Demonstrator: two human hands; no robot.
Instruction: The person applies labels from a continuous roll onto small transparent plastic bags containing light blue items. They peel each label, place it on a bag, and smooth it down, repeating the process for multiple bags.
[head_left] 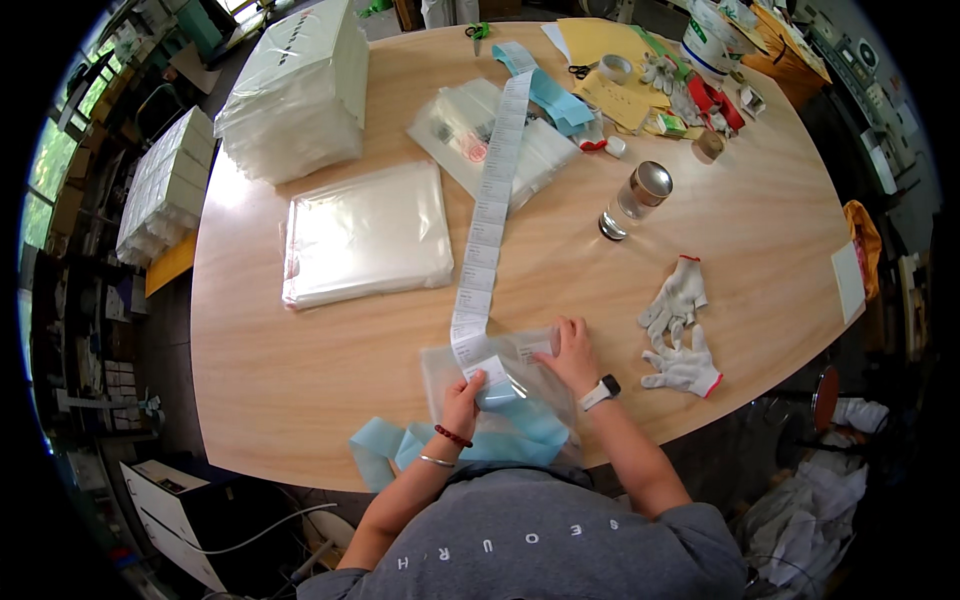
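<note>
A long strip of white labels (490, 205) on pale blue backing runs from the far side of the table down to me. Its near end is pinched between the thumb and fingers of my left hand (462, 408), and bare blue backing (380, 440) trails off to the left. Under both hands lies a clear plastic bag (437, 372), flat at the table's near edge. My right hand (570, 355) rests on the bag with fingers apart, its thumb beside a white label (533, 352) on the bag's upper part.
Flat clear bags (368, 235) lie left of the strip, with a tall wrapped stack (295, 100) behind. More bags (450, 125) sit under the strip. On the right are a glass bottle (635, 200) and white gloves (685, 360). Tape (615, 68) and scissors (477, 36) lie far off.
</note>
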